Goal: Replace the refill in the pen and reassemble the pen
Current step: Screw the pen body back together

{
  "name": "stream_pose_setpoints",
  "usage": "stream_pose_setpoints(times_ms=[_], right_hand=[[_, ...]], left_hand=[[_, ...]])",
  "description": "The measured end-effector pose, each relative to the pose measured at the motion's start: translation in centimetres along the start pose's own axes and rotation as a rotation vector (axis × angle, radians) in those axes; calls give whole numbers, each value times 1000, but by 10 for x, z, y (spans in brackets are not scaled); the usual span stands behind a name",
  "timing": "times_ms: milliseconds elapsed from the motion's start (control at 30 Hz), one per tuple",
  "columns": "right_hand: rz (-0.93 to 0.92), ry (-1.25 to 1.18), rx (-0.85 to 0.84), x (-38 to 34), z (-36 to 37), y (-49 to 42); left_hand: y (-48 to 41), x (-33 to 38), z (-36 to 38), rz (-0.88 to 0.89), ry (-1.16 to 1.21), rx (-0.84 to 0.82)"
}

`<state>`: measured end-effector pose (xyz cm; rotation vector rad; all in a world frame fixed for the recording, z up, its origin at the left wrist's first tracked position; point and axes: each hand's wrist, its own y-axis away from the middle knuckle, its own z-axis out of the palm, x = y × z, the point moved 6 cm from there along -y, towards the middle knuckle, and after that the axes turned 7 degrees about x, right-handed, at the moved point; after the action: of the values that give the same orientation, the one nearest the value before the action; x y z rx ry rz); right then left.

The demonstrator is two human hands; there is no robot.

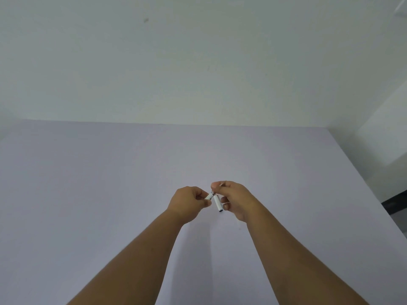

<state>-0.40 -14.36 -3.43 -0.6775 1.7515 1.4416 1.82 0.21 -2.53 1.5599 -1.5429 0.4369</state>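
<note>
Both hands meet above the middle of the pale lilac table (110, 183). My left hand (187, 202) pinches one white pen section (209, 196), which points up and right toward the other hand. My right hand (233, 199) holds a second white tube, the pen barrel (218, 203), hanging down with its dark open end lowest. The right thumb and forefinger pinch a small part at the top where the two pieces meet. A thin pale tip (222, 184) sticks out above the right fingers. Whether the two white pieces touch is hidden by the fingers.
A plain white wall (198, 62) rises behind the table's far edge. The table's right edge runs diagonally down the right side, with a dark floor strip (396, 203) beyond it.
</note>
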Motion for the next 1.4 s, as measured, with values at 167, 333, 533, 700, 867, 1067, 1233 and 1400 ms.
stream_pose_setpoints(times_ms=[167, 333, 533, 700, 867, 1067, 1233, 1400], right_hand=[[-13, 172, 123, -2, -5, 1], [-55, 7, 30, -5, -3, 3], [-19, 119, 91, -5, -7, 4], [-101, 5, 65, -8, -6, 4], [-73, 21, 98, -12, -5, 4], [-58, 37, 116, -12, -6, 2], [-59, 82, 131, -10, -6, -4], [-25, 142, 99, -8, -8, -11]], left_hand=[[0, 3, 2, 12, -19, 0], [-1, 3, 1, -9, -3, 5], [1, 5, 2, -18, 12, 1], [1, 5, 1, -15, 17, 7], [1, 3, 2, -48, 76, 17], [0, 2, 5, -54, 79, 12], [-2, -1, 8, -61, 85, 4], [-2, -3, 13, -119, 145, -35]])
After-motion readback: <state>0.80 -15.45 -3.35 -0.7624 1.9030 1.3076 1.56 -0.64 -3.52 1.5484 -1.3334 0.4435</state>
